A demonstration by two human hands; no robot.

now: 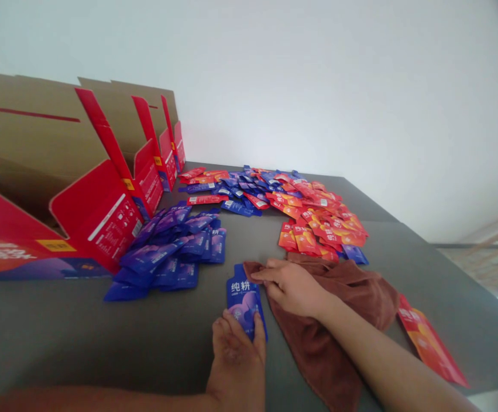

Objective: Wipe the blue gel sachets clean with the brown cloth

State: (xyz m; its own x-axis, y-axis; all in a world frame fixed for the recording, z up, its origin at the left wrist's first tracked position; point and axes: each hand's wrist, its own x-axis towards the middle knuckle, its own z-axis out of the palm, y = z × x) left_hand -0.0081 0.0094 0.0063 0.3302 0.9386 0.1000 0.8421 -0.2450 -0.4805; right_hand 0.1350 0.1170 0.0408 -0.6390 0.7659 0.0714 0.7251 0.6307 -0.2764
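A blue pouch (243,300) with white lettering and purple fruit art lies on the grey table in front of me. My left hand (238,349) grips its lower end, thumb on the right edge and fingers on the left. My right hand (292,286) pinches a corner of a brown cloth (360,292) and presses it against the pouch's upper right part. The rest of the cloth spreads under and to the right of my right forearm. A heap of blue pouches (174,249) sits to the left of my hands.
Open red boxes (103,229) stand in a row along the left side. A mixed pile of pouches (249,186) lies at the back, merging into orange-red pouches (326,220) on the right. One orange-red pouch (431,337) lies beyond the cloth. A white wall (317,86) rises behind the table (249,229).
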